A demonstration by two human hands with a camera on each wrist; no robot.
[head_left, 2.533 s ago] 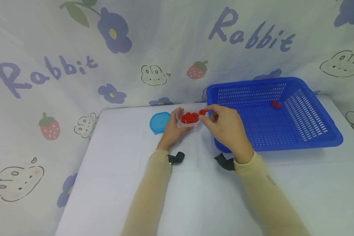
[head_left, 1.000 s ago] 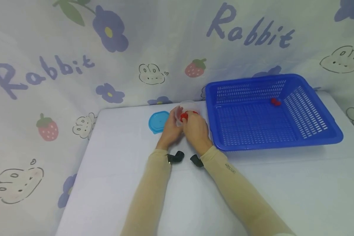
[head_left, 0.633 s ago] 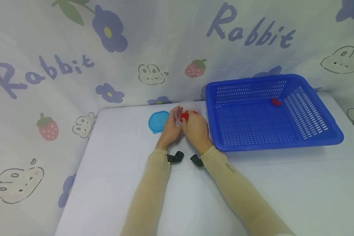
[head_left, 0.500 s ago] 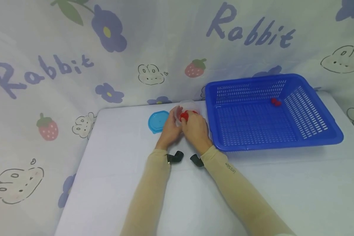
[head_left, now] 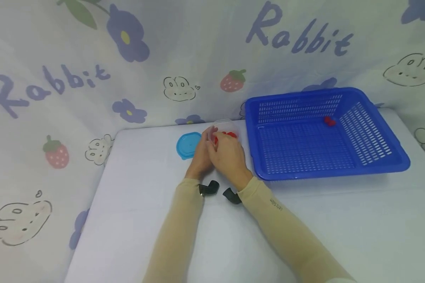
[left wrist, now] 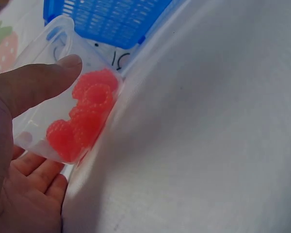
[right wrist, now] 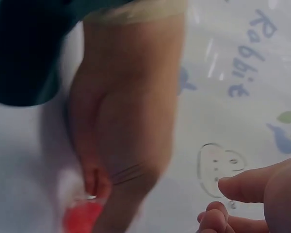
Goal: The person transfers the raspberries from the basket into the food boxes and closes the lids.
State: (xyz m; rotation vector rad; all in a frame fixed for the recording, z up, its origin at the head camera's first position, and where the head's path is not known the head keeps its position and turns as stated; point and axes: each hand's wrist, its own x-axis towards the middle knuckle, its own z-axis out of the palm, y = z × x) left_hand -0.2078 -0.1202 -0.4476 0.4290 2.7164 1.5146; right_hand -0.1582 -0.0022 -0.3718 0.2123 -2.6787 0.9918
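Observation:
My left hand (head_left: 200, 154) grips a small clear plastic tub (left wrist: 39, 116), thumb on the near side and fingers behind it. Several red raspberries (left wrist: 89, 109) lie in the tub, seen through its wall in the left wrist view. Over the tub's near left side is my right hand (head_left: 228, 158), covering part of it in the head view. Its thumb and fingertips (right wrist: 237, 187) stand apart in the right wrist view, with nothing between them. The round blue lid (head_left: 189, 144) lies flat on the white tabletop, just left of the left hand.
A big blue plastic basket (head_left: 262, 171) stands right of the tub, with a few small red pieces (head_left: 329, 121) in its far right corner. Behind the table hangs a printed curtain (head_left: 184, 43). A dark wrist mount (head_left: 209, 188) juts inward from the left wrist.
My right hand pinched a raspberry beside the tub, then brought it in among the others. Now it has let go and shifted left, towards the left hand. The left hand kept holding the tub.

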